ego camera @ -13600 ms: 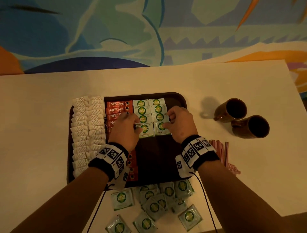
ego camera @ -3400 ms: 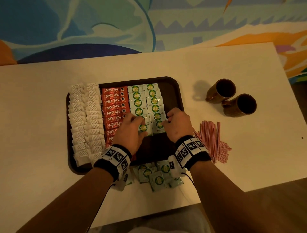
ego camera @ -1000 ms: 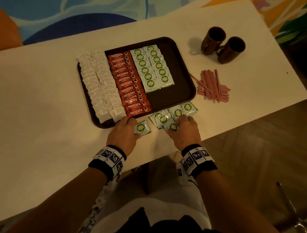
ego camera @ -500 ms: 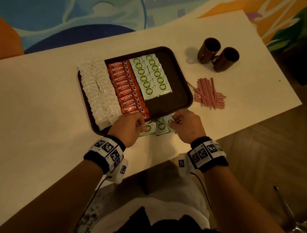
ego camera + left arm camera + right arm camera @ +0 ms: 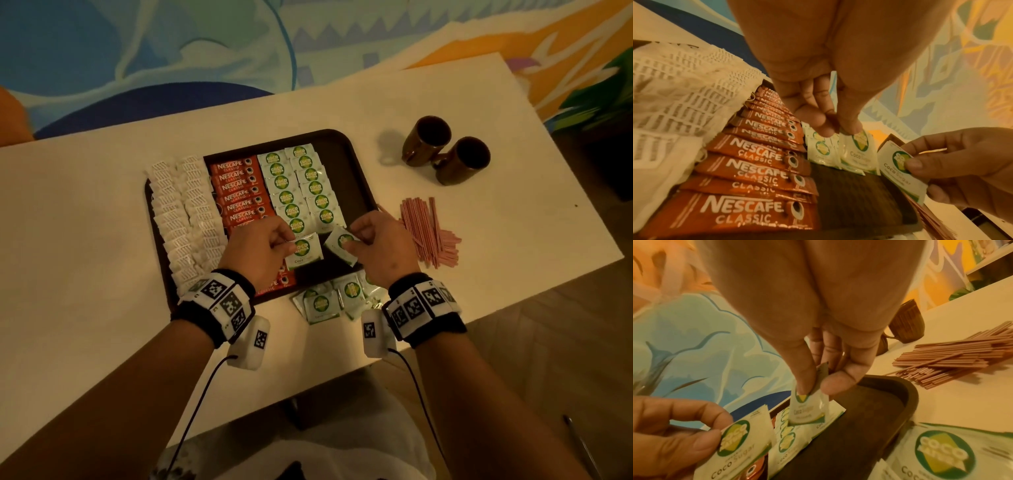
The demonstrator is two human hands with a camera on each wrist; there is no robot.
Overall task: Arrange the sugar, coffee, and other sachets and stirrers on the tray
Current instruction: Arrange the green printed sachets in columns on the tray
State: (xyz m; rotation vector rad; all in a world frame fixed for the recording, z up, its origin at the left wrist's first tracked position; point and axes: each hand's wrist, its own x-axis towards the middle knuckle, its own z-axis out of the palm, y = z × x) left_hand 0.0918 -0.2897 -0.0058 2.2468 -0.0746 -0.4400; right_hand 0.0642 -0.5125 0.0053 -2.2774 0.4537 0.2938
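A dark brown tray (image 5: 356, 178) holds two columns of white sachets (image 5: 181, 219), a column of red Nescafe sachets (image 5: 239, 195) and two columns of green Coco Sugar sachets (image 5: 298, 185). Over the tray's near part, my left hand (image 5: 260, 250) pinches one Coco Sugar sachet (image 5: 304, 253) (image 5: 856, 151) between thumb and fingers. My right hand (image 5: 380, 246) pinches another Coco Sugar sachet (image 5: 340, 244) (image 5: 809, 405), tilted, just right of the first. A few loose Coco Sugar sachets (image 5: 337, 299) lie on the white table (image 5: 85, 240) at the tray's near edge.
A pile of pink stirrers (image 5: 426, 229) lies on the table right of the tray. Two brown mugs (image 5: 445, 152) stand at the back right. The table's near edge runs just behind my wrists, with wooden floor (image 5: 548, 342) to the right.
Both hands have each picked a Coco Sugar sachet from the loose pile at the tray's near edge and carried it forward over the tray, toward the end of the green columns.
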